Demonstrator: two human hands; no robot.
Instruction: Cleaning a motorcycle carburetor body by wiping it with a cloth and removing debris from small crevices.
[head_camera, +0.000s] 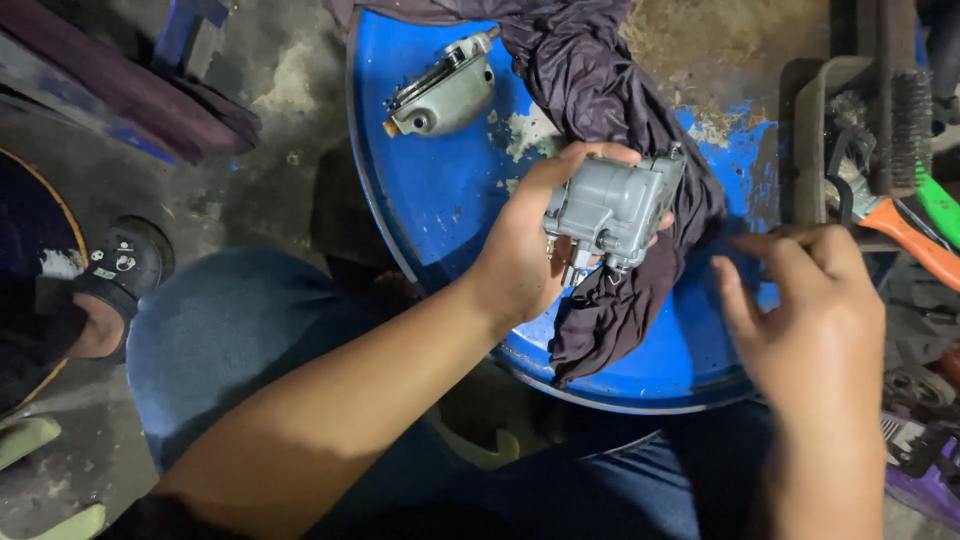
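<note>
At nine o'clock a black shoe (128, 262) with a small pale label patch on its top rests on the grimy floor (250, 170), and the person's blue-jeaned knee (230, 330) fills the seven o'clock corner. Towards eleven o'clock a grey metal cover (445, 95) lies on the chipped blue drum lid (430, 200), apart from everything else. At the centre the left hand (525, 250) is curled around a grey metal engine part (612, 208), gripping it above a dark purple rag (610, 110) draped over the lid. The step in hand looks like inspecting or wiping that part; the next move would likely call for a steady grip and a careful approach by the free hand. At four o'clock the right hand (810, 320) hovers with fingers loosely spread, holding nothing. At three o'clock lie a wire brush (905, 120) and orange-handled and green-handled tools (915, 240).
</note>
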